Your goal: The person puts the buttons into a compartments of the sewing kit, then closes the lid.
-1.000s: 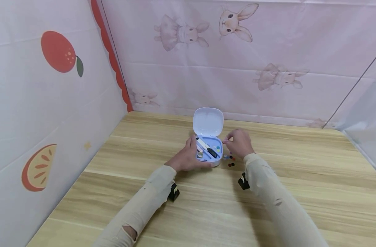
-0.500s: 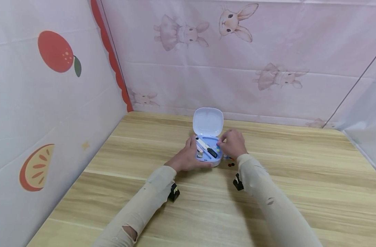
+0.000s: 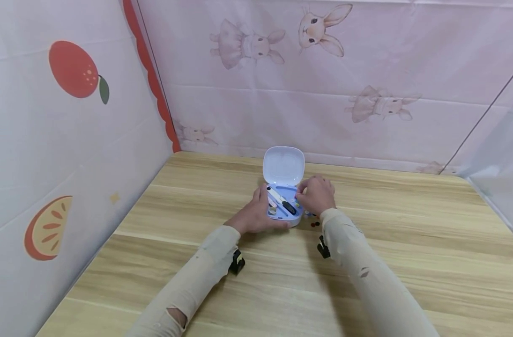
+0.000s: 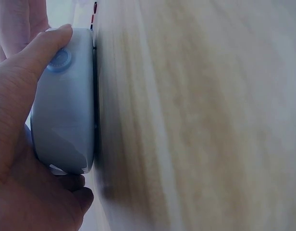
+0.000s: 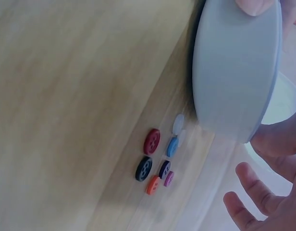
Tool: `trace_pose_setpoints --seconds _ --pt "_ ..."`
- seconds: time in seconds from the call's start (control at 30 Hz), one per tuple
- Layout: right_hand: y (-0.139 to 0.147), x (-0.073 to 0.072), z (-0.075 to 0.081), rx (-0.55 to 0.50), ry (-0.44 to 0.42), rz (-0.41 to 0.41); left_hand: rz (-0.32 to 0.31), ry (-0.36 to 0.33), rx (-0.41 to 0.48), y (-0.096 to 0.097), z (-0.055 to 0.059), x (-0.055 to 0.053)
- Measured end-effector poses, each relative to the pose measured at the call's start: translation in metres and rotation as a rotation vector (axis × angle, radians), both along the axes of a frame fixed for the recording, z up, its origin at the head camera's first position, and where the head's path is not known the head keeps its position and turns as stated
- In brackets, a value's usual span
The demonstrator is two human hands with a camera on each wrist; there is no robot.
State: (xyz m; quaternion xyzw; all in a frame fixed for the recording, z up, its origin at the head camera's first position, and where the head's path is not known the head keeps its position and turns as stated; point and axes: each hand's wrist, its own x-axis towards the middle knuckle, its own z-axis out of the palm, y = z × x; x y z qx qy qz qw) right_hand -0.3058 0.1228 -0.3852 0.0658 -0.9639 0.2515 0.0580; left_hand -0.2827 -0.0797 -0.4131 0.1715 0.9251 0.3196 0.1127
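Observation:
A pale blue sewing box (image 3: 285, 218) stands on the table with its lid (image 3: 283, 166) raised. My left hand (image 3: 256, 211) grips it from the left, thumb along the front beside a round catch (image 4: 59, 60). Inside lie a white tool with a black end (image 3: 288, 207), a small round metallic piece (image 3: 272, 211) and some small buttons (image 3: 297, 204). My right hand (image 3: 318, 195) is at the right compartment, thumb and forefinger together at a small purplish button (image 3: 296, 197). In the right wrist view, those fingertips are hidden behind the box wall.
Several loose buttons lie on the wooden table (image 3: 256, 290) right of the box, among them a red button (image 5: 152, 141), a black button (image 5: 143, 168), an orange button (image 5: 153, 185) and a blue button (image 5: 172, 147). A printed cloth wall (image 3: 248, 107) rises behind the table.
My right hand has moved left from beside the box to over its right compartment, then nearly stopped there. The left hand and the box have stayed in place.

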Motion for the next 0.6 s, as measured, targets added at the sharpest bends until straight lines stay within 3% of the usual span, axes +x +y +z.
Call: trace_pose_setpoints --seconds 0.6 --pt "-0.0033 -0.0016 -0.0039 0.070 0.052 -0.019 -0.005 0.005 -0.001 -0.0006 -0.0004 -0.0007"
